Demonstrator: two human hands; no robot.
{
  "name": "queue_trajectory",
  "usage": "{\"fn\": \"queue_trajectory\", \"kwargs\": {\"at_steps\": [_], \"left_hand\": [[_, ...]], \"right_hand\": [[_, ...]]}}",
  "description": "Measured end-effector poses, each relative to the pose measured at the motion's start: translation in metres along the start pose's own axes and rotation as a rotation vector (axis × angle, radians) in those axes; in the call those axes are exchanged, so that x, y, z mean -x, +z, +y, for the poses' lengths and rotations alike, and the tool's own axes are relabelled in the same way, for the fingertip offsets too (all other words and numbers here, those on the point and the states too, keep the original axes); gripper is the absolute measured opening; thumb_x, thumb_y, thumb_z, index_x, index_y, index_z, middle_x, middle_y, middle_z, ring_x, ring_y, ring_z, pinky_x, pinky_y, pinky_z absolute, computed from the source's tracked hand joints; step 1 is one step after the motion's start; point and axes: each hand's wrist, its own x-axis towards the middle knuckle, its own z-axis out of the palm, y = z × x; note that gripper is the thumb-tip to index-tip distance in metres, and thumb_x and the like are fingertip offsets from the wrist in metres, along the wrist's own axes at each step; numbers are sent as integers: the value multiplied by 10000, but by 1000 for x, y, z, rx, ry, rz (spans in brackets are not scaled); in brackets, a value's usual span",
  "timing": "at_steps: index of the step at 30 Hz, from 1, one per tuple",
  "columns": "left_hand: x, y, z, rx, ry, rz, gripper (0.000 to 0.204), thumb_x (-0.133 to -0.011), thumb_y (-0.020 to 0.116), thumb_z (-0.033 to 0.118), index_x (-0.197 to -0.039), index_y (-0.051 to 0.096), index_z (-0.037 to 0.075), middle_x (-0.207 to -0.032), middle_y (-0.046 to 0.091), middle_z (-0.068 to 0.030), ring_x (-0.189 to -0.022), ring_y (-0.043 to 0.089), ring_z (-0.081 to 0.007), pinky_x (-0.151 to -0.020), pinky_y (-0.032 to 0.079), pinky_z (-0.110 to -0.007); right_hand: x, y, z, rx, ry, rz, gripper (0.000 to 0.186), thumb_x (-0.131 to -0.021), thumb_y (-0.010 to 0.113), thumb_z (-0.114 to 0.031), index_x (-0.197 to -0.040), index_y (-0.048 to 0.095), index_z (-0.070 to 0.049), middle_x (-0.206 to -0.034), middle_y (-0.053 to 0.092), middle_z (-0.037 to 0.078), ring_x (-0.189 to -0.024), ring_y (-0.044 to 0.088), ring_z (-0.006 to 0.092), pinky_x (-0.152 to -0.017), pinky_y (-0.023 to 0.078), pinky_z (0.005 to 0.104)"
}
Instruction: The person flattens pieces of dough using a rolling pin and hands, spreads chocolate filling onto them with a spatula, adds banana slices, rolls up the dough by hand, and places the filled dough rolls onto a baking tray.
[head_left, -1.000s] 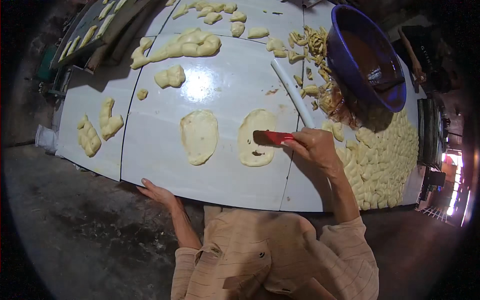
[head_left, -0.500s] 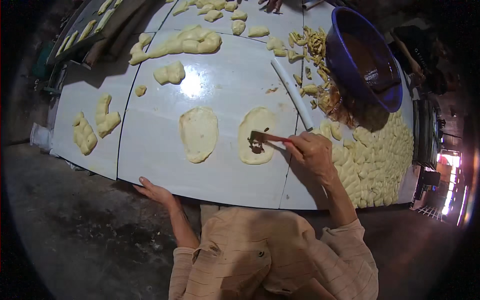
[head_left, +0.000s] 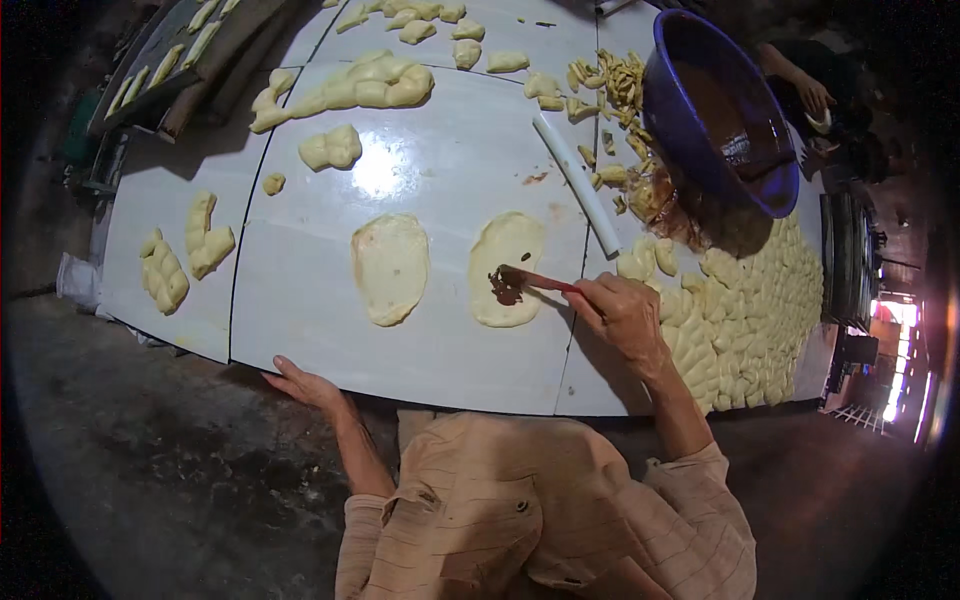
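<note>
at the near edge of the white table, the left hand stays open, fingers loose against the rim. the right hand grips the red spatula, its tip on the right flat dough; there the brown paste covers more than a second ago. the left flat dough lies beside it, plain as before. farther off, the white rod rests near the purple basin, and a co-worker's hand now shows beyond.
</note>
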Motion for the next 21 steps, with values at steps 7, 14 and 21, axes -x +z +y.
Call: {"fn": "queue_trajectory", "kwargs": {"at_steps": [7,14,21], "left_hand": [[-4,-4,-9,-87,-8,3,905,-1050,493,539,-1616,85,-37,-1599,277,-329,-1417,420,-409,-1131,405,-473],[7,1,8,-128,83,16,923,-1051,512,517,-1615,41,-41,-1632,192,-329,-1480,317,-422,-1169,360,-481],[39,14,41,-657,687,-199,918,-1025,590,467,-1628,91,-13,-1684,59,-285,-1564,16,-454,-1242,80,-593]], "right_hand": [[6,2,4,-34,82,-60,120,-889,734,-205,-910,743,-87,-710,630,106,-655,643,314,-608,492,427],[3,-4,4,-195,284,-95,202,-908,716,-258,-965,770,-73,-777,671,149,-720,669,325,-660,511,424],[-10,-37,29,-952,824,-56,274,-967,741,-278,-978,766,-5,-692,586,-58,-606,479,16,-529,350,205]]}}
